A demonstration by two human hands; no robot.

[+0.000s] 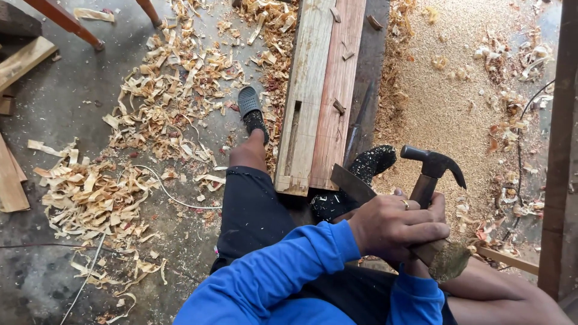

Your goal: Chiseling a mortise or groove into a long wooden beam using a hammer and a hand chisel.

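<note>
Outdoors on a littered workshop floor, the fingers of the left hand [394,225], one wearing a ring, are wrapping tightly around the brown wooden handle of a dark steel claw hammer [435,171], holding it head-up and angled away from the body; the right hand [435,207] is sitting behind the same handle, its fingers mostly hidden, so whether they are clamping it cannot be told. A flat grey metal blade [352,183] is poking out from beneath the left hand, though which hand is carrying it is unclear. Just beyond, two long pale and reddish timber planks [319,90] are lying side by side across a dark bench, a rectangular slot cut into the nearer end, with small wooden pegs resting on top. A foot in a black perforated slipper [251,108] is resting on the floor beside the planks. Curled wood shavings [96,192] and a bed of fine sawdust [445,102] are spreading across the concrete; no container is showing anywhere.
</note>
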